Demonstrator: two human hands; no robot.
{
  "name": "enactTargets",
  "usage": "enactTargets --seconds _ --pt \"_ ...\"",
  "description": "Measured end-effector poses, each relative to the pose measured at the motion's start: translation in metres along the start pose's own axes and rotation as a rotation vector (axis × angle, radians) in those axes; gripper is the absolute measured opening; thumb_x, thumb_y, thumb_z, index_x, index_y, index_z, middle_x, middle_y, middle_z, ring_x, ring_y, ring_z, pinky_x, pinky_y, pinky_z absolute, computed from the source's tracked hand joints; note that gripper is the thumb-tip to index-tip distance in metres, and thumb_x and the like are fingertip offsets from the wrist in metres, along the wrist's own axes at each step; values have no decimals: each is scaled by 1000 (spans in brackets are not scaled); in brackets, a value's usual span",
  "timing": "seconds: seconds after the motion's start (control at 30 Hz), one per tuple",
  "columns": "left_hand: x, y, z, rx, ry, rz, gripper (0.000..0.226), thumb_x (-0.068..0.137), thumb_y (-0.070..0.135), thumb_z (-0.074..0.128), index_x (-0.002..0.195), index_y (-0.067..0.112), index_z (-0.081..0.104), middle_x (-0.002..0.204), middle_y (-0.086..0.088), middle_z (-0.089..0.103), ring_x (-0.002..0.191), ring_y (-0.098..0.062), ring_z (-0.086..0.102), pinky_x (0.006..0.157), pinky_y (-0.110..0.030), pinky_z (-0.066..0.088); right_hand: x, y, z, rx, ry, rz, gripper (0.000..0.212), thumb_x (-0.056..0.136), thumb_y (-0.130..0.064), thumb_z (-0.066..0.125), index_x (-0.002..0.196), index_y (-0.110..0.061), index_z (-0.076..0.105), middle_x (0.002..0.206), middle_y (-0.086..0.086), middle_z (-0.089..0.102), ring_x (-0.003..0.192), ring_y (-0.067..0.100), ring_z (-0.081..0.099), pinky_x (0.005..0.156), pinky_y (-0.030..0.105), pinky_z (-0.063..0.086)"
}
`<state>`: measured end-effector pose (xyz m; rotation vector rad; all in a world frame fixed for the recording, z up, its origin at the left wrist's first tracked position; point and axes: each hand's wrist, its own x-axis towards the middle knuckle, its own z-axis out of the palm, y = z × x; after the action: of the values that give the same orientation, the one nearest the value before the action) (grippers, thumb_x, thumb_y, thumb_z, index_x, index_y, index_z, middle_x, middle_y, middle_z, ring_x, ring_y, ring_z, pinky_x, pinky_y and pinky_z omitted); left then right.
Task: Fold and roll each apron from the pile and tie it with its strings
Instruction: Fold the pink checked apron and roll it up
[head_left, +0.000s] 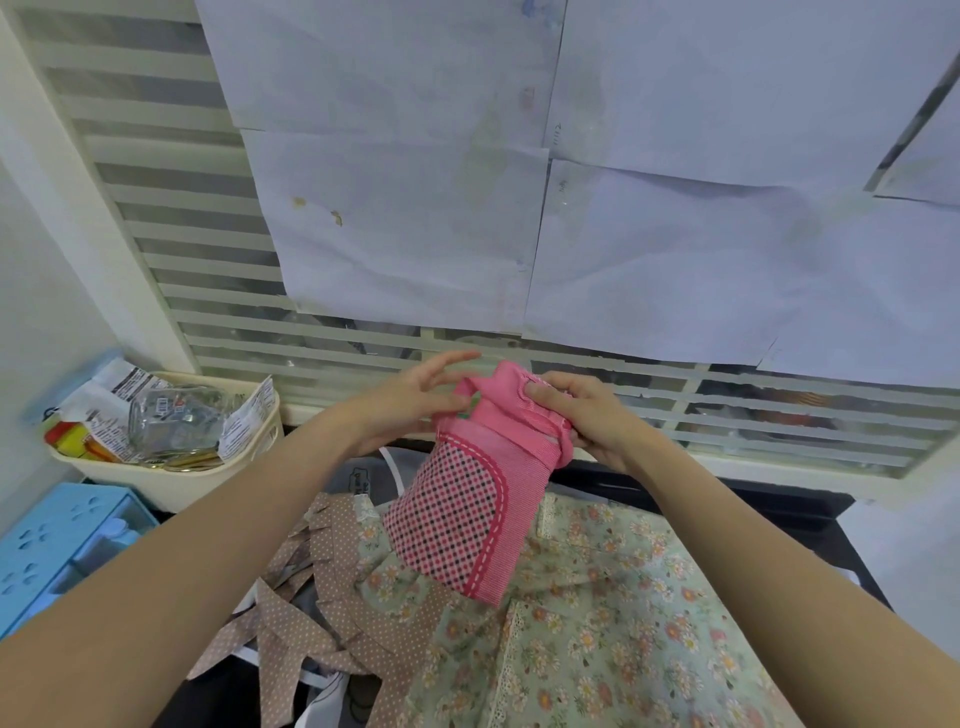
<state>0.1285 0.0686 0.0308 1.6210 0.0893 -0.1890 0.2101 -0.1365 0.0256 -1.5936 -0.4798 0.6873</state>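
Gripping the top of the rolled pink apron (467, 499) with our right hand (587, 415), we are curling the fingers and thumb around the gathered pink band so the roll is hanging upright in the air above the pile. Our left hand (415, 400) is working at the same top end, thumb and forefinger appearing to pinch a bit of the pink fabric or string while the other fingers are spreading loosely; we cannot tell exactly which strand it is catching. We are holding the roll, with its checked pocket panel facing us, over the floral apron (623, 623) lying spread on the pile, and the brown polka-dot ruffle (332, 613) is trailing out to the left of that. We are judging this to be the tying step, with the strings being wound or knotted around the roll's upper end. We are treating the cloth as light and soft: it is sagging rather than standing stiff, so the roll is likely to loosen if the right-hand squeeze is eased. Taking hold at the gathered band near the top is looking best, since the layers are bunching there. Off to the left, a cream basket (249, 467) of packets and a blue plastic box (57, 551) are sitting apart from the work.
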Motion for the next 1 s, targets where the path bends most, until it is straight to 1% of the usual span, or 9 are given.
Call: enactTargets --seconds 0.13,0.23,0.43,0.5,0.57,0.63,0.73,0.87,1.0 --pt "6 3 5 229 174 83 20 89 8 59 94 27 64 92 5 68 79 -7 65 65 -17 50 2 -1 1 24 -14 16 15 95 -16 52 87 -14 64 50 -6 51 33 2 34 31 12 26" --pt "6 4 -6 135 340 116 19 92 3 53 88 19 63 81 -1 65 62 -1 64 59 -11 51 1 1 -6 98 -3 7 19 95 -17 51 81 -13 62 49 -7 48 34 2 30 32 13 20" --pt "4 6 -11 76 379 88 16 95 8 49 94 17 61 75 1 55 64 -8 53 63 -15 52 1 6 -16 228 -38 40 18 90 -22 52 94 -7 61 52 -4 50 33 2 30 31 13 18" --pt "4 12 -6 136 295 29 11 93 15 54 101 18 60 83 1 56 70 -10 54 73 -22 51 3 8 -12 264 -59 52 17 92 -21 50 92 -8 61 52 -4 50 33 2 30 30 13 18" --pt "4 13 -8 179 183 -83 25 86 23 64 110 21 57 100 1 61 89 -13 59 86 -30 47 6 10 -9 272 -30 59 19 96 -18 47 88 -8 60 49 -4 48 32 3 29 30 14 18" --pt "5 12 -15 196 258 -104 27 82 22 69 107 22 57 109 2 60 101 -14 57 91 -32 46 8 11 -10 267 39 55 19 98 -17 47 85 -7 57 46 -4 46 31 3 28 29 13 18" --pt "4 11 -20 326 491 47 4 90 17 60 89 20 58 95 2 60 89 -13 56 84 -29 49 10 14 -16 268 155 46 19 98 -16 47 85 -5 55 45 -4 45 31 3 27 29 14 20" --pt "0 15 9 562 27 -24 24 90 30 58 111 19 57 101 10 60 87 -2 58 74 -16 49 9 21 -11 272 205 17 19 98 -16 47 88 -3 57 48 -3 46 33 4 28 31 15 20" --pt "6 2 21 433 -62 -67 37 86 21 64 123 22 57 104 14 65 92 0 62 88 -23 48 8 16 -2 251 212 -80 20 96 -19 50 82 -9 59 50 -6 47 35 3 31 33 15 21"
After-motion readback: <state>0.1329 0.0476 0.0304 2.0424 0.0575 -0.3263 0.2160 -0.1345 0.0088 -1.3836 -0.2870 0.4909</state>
